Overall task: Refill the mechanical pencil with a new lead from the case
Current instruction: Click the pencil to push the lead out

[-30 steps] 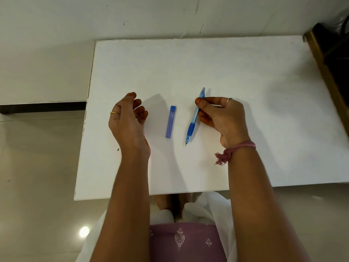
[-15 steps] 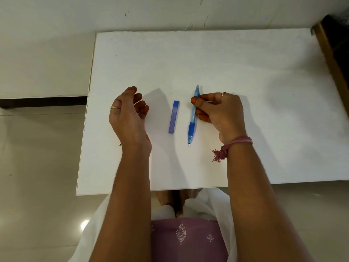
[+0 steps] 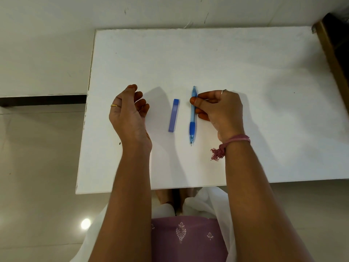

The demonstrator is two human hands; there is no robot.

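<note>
A blue mechanical pencil (image 3: 192,123) lies on the white table (image 3: 207,59), tip pointing toward me. My right hand (image 3: 219,108) pinches its upper barrel between thumb and fingers. Just left of it lies the slim blue lead case (image 3: 174,115), lengthwise and parallel to the pencil. My left hand (image 3: 129,110) hovers to the left of the case with its fingers loosely curled, holding nothing and apart from the case.
A dark wooden piece of furniture (image 3: 334,53) stands past the table's right edge. A white wall runs behind the table. The table's left edge (image 3: 85,120) drops to a tiled floor, and its front edge lies near my lap.
The pencil has turned from a slant to lie straight, parallel to the case, with my right hand still pinching it. My left hand has kept its place.
</note>
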